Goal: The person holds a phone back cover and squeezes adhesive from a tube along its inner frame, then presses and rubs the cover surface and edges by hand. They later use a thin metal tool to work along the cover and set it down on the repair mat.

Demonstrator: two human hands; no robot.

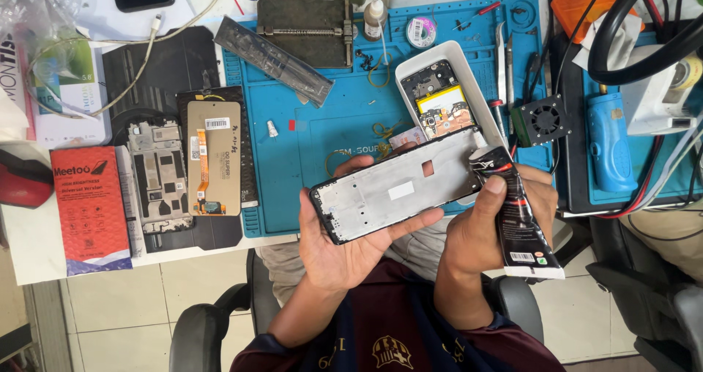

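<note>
Held over the lap, off the near edge of the desk, one phone frame (399,189) lies across the palm of the left hand (344,229), its fingers curled up around the lower edge and the thumb hooked over the upper one. Its long axis runs from lower left to upper right, the bare metal inner face turned up, with one small cutout near the top and a pale sticker at the middle. One black glue tube (516,214) is clamped in the right hand (487,229), fingers wrapped round it and the thumb pressed on its upper part; the nozzle end meets the frame's upper right corner, the crimped end points down and right. Whether any glue is coming out cannot be made out. On the blue mat (329,134) beyond stands one white tray (469,94) holding phone parts, its near end hidden by the frame. At the desk's left lie one display panel with an orange flex (213,156), one second frame (159,178) and one red box (89,207).
</note>
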